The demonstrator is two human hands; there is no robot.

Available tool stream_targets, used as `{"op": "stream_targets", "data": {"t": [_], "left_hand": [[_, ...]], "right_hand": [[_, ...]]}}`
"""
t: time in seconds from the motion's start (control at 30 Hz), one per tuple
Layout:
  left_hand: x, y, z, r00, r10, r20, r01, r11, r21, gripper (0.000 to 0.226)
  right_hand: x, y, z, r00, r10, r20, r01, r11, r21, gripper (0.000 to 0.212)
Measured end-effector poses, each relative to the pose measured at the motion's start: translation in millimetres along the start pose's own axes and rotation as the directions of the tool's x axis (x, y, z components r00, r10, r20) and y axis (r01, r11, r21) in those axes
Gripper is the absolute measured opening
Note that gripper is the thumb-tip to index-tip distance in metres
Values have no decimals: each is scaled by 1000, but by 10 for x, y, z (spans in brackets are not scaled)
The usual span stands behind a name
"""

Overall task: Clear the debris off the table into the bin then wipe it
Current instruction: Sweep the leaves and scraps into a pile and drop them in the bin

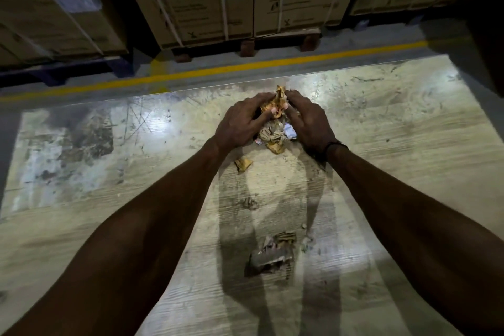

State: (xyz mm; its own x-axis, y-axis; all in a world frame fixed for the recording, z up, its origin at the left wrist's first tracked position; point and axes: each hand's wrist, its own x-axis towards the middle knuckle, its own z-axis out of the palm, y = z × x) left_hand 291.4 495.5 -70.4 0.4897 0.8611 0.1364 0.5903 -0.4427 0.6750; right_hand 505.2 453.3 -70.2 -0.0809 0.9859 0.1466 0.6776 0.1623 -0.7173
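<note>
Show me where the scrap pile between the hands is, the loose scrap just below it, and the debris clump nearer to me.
scrap pile (275,133): head view, on the crumpled paper between the hands.
loose scrap (243,164): head view, on its tan middle.
debris clump (272,255): head view, on the grey crumpled centre.

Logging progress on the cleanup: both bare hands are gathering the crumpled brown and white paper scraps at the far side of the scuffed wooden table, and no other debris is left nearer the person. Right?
Not quite. The left hand and right hand do gather the crumpled brown and white paper scraps on the scuffed wooden table, but the head view shows another debris pile nearer the person, plus a small brown scrap.
</note>
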Motion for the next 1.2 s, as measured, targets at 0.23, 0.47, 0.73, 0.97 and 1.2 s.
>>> {"op": "stream_targets", "data": {"t": [0.23,0.47,0.73,0.97,1.2], "left_hand": [[-595,210,27,1000,5,-9,-5,1000,-23,47],[-1227,379,32,999,18,27,-17,999,-34,47],[-1815,561,17,996,68,65,-69,998,-1,47],[-2308,746,62,998,29,49,-27,999,-41,49],[-2694,922,144,1000,1,14,0,997,-83,63]], "right_hand": [[-588,-249,112,998,58,10,-57,996,-64,47],[-1248,-578,177,997,78,6,-78,997,-18,47],[-1885,-786,281,995,96,-1,-96,995,-14,46],[-2309,-825,251,998,66,-10,-66,997,51,48],[-2508,-869,169,1000,-23,2,22,987,159,55]]}}
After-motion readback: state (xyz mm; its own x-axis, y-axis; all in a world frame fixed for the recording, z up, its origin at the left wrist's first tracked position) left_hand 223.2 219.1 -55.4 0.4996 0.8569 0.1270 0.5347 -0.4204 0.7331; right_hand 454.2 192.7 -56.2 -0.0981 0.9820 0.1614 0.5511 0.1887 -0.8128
